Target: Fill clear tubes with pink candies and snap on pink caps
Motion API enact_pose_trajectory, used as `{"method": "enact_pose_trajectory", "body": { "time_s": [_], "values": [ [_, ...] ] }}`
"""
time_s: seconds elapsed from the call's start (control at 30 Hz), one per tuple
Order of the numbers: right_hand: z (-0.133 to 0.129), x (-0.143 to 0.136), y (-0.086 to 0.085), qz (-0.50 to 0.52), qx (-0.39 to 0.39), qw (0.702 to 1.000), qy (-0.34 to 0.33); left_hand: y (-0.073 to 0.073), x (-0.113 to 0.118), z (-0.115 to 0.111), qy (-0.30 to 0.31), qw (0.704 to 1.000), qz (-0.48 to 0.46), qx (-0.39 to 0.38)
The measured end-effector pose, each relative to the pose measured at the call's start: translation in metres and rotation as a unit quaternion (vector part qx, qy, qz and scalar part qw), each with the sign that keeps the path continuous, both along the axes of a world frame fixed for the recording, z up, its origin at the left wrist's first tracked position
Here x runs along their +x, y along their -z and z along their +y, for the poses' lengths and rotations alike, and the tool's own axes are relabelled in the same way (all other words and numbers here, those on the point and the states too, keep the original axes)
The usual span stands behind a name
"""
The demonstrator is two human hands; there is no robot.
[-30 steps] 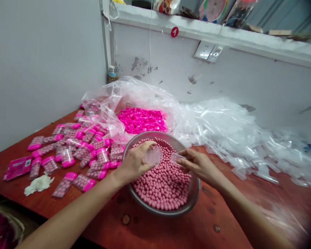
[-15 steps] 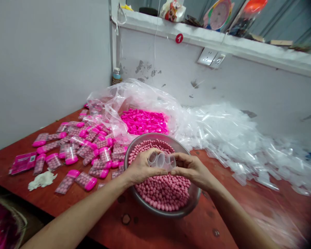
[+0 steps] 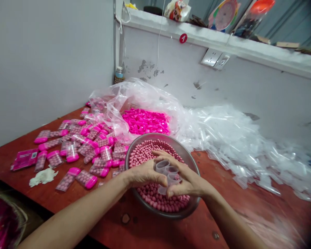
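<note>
Both hands meet above a metal bowl [image 3: 194, 162] holding many pink beads [image 3: 145, 152]. Between them are several clear plastic tubes [image 3: 171, 170], their open ends facing up toward me. My left hand [image 3: 147, 173] grips the tubes from the left, its thumb across the near side. From the right, my right hand [image 3: 184, 176] curls round the same tubes, its thumb in front and its fingers behind. Beads show past the tubes, and whether any lie inside them cannot be made out.
Bead-filled containers with pink caps [image 3: 85, 180] lie left of the bowl. Behind it, a clear bag [image 3: 142, 90] holds pink caps [image 3: 145, 121]. Clear empty containers [image 3: 228, 135] are heaped at the right. A white cloth scrap [image 3: 43, 176] and pink packet [image 3: 24, 159] lie at the left.
The tubes have moved lower over the bowl and sit less evenly in a row. My right hand has shifted left, its fingers now reaching behind them. The view has shifted slightly.
</note>
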State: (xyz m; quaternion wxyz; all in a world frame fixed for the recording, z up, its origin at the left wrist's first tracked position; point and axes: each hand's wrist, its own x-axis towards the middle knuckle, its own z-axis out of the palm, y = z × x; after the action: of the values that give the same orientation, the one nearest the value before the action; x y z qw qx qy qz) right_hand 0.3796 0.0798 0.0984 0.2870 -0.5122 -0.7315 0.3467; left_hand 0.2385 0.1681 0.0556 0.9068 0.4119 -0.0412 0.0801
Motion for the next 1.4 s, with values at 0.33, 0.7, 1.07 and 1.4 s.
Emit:
{"method": "enact_pose_trajectory", "body": {
  "time_s": [0.33,0.7,1.07,1.4],
  "values": [
    [0.007,-0.012,0.011,-0.042,0.083,0.986,0.139,-0.010,0.004,-0.009,-0.207,0.974,0.076,-0.050],
    [0.013,-0.019,0.029,0.116,0.015,0.980,0.162,-0.012,0.002,-0.008,-0.222,0.966,0.104,-0.089],
    [0.036,0.039,0.035,-0.361,0.128,0.921,0.063,-0.007,-0.014,0.020,-0.337,0.910,0.178,0.162],
    [0.061,0.038,0.095,-0.441,0.108,0.884,-0.109,0.010,-0.035,0.028,-0.483,0.743,0.210,0.414]
  ]
}}
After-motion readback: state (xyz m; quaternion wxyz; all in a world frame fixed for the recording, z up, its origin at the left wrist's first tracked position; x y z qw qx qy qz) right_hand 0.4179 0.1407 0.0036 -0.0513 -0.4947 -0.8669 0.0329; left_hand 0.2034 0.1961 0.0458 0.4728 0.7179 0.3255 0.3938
